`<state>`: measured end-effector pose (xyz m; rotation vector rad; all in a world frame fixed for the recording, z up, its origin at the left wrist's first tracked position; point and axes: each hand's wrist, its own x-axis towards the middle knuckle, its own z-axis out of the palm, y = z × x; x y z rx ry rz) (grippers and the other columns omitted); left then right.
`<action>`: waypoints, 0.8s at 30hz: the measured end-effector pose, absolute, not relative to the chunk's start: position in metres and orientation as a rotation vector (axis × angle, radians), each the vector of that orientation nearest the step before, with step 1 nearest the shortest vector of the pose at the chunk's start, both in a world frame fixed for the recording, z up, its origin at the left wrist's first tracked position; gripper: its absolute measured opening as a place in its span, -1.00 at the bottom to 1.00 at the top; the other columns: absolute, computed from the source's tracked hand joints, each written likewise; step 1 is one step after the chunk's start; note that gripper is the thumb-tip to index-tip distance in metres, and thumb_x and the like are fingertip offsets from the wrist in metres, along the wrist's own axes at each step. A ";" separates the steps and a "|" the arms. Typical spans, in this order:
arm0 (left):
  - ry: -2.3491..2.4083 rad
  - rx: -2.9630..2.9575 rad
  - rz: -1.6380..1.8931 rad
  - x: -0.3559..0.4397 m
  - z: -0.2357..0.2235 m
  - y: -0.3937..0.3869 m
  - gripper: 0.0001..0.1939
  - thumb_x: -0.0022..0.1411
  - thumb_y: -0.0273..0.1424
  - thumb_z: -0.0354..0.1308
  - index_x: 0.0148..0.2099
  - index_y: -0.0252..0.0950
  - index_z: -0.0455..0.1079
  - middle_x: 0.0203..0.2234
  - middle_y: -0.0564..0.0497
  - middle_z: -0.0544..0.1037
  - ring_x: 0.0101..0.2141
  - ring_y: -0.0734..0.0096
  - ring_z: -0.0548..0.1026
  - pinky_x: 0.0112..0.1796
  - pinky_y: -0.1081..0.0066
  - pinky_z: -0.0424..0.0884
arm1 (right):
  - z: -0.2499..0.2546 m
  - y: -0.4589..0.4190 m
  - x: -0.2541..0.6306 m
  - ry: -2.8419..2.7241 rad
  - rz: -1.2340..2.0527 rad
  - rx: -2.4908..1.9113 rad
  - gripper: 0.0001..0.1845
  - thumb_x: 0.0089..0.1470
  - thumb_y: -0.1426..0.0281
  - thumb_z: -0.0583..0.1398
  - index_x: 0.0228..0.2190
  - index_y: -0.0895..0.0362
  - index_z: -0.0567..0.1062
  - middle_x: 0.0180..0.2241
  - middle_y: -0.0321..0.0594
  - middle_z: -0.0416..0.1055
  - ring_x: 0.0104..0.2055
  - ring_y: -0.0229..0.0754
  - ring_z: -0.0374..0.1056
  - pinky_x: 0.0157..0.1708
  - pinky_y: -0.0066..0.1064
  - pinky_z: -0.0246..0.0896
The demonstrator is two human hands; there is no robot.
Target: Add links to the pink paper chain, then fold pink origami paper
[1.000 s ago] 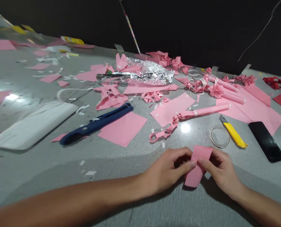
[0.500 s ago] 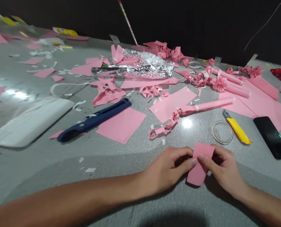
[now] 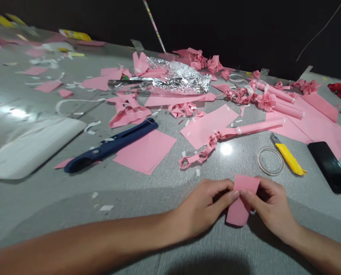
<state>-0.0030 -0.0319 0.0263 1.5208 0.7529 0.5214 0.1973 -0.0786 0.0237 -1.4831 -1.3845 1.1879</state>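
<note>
Two hands: left hand (image 3: pixel 203 209) and right hand (image 3: pixel 273 210), both nearly closed, pinching one pink paper piece (image 3: pixel 239 211), thumbs on its face.
Pink paper piece: one, held between the hands, thumb tips almost meeting at its middle.
Pale rings (image 3: pixel 269 174): two, one just beyond the piece to its right, another far beyond it.
Yellow cutter (image 3: pixel 289 156): one, beyond the piece and right.
Black phone (image 3: pixel 331 167): one, well right of the piece.
Blue tool (image 3: pixel 110 145): one, well left of the piece.
Pink tubes (image 3: pixel 260 126): three, beyond the piece, one joined to a paper chain (image 3: pixel 212 145).
</note>
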 end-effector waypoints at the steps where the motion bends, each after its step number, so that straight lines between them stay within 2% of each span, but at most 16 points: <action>1: 0.755 1.530 0.524 -0.003 0.026 -0.032 -0.65 0.51 -0.25 0.05 -0.29 -0.31 0.48 -0.54 0.13 0.43 -0.50 0.52 0.30 -0.43 0.50 0.21 | 0.024 -0.079 0.198 -1.385 1.189 -1.486 -0.67 0.22 0.22 0.32 -0.52 0.11 0.51 -0.58 -0.35 0.32 -0.51 -0.26 0.17 -0.52 -0.44 0.10; 8: 0.798 1.599 0.664 -0.007 0.027 -0.034 -0.71 0.51 -0.30 0.07 -0.21 -0.31 0.55 -0.46 0.07 0.57 -0.46 0.48 0.42 -0.38 0.49 0.29 | 0.030 -0.078 0.200 -1.350 1.308 -1.312 -0.63 0.29 0.07 0.29 -0.33 0.11 0.64 -0.53 -0.32 0.38 -0.52 -0.26 0.20 -0.53 -0.44 0.16; 14: 0.787 1.607 0.654 -0.007 0.028 -0.034 -0.69 0.51 -0.30 0.05 -0.24 -0.30 0.53 -0.49 0.10 0.53 -0.49 0.50 0.38 -0.38 0.49 0.29 | 0.033 -0.078 0.197 -1.325 1.261 -1.323 -0.52 0.33 0.07 0.25 -0.51 0.13 0.56 -0.61 -0.37 0.26 -0.55 -0.28 0.13 -0.54 -0.43 0.07; 24: 0.799 1.636 0.623 -0.007 0.027 -0.034 -0.64 0.52 -0.27 0.01 -0.32 -0.31 0.43 -0.56 0.13 0.41 -0.52 0.52 0.30 -0.41 0.49 0.25 | 0.030 -0.081 0.196 -1.376 1.221 -1.368 -0.47 0.35 0.04 0.21 -0.54 0.11 0.49 -0.62 -0.37 0.24 -0.57 -0.27 0.14 -0.56 -0.41 0.04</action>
